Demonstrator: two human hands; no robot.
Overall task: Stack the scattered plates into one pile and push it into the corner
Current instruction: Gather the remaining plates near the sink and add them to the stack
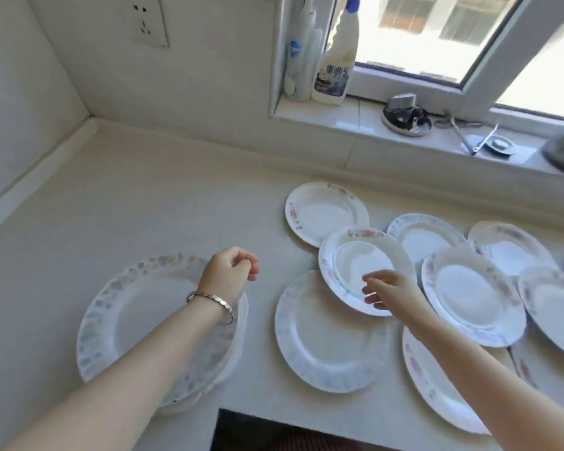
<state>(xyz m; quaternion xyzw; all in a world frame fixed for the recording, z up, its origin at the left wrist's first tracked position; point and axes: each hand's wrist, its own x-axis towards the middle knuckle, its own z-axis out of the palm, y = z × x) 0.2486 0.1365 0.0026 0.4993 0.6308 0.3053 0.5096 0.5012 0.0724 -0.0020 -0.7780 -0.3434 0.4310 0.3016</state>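
Observation:
A pile of white floral-rimmed plates [131, 307] stands at the counter's front left. My left hand [230, 270] hovers over the pile's far right rim, fingers loosely curled, holding nothing. Several more plates lie scattered and overlapping on the right. My right hand [388, 292] reaches over the near edge of a small pink-flowered plate [358, 258], fingers apart, nothing gripped. That plate rests partly on a large blue-rimmed plate [326, 343]. Another plate [323, 209] lies behind, and a further one [469, 294] sits to the right.
The wall corner [90, 120] lies at the back left, with bare counter [160, 196] before it. A windowsill [355, 122] holds a spray bottle [336, 63], a small dish of items [406, 120] and utensils. A dark gap [258, 431] cuts the counter's front edge.

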